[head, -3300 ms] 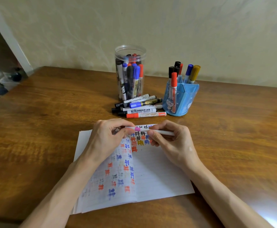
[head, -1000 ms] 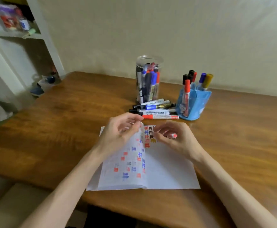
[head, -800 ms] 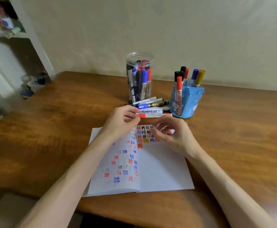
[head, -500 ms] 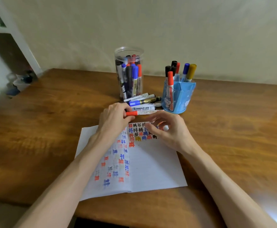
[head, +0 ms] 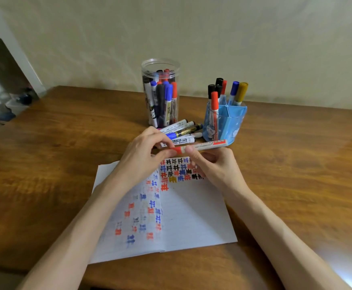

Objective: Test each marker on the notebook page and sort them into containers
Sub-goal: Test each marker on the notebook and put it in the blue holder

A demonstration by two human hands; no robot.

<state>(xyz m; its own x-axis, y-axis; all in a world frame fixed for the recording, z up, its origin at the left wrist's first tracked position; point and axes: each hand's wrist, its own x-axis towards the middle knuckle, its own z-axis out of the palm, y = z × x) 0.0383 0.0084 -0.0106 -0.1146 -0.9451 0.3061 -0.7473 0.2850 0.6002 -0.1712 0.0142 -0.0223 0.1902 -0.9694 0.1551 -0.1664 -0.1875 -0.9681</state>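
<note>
Head view.

1. My left hand point(head: 141, 158) is closed on the red marker point(head: 206, 145). Thumb and forefinger are curled and pinch its red cap end.
2. My right hand point(head: 215, 166) is also closed on this marker. Thumb and curled fingers pinch the white barrel just beside the cap, so the two grips nearly touch.
3. The red marker is held off the surface, close to level, with its far end slightly raised toward the right. It sits above the top edge of the notebook point(head: 194, 216). Its far end overlaps the base of the blue holder point(head: 231, 122) in this view; I cannot tell whether they touch.
4. The notebook lies open on the wooden table point(head: 45, 164), under both my forearms. The right page carries rows of red, blue, black and gold test marks at its top. The left page shows fainter red and blue marks.
5. Loose markers point(head: 181, 132) lie side by side on the table, between my hands and the clear jar point(head: 160, 63).
6. The clear jar stands upright, packed with markers, caps up.
7. The blue holder stands to the right of the jar. It holds markers with red, black, blue and gold caps, caps up.
</note>
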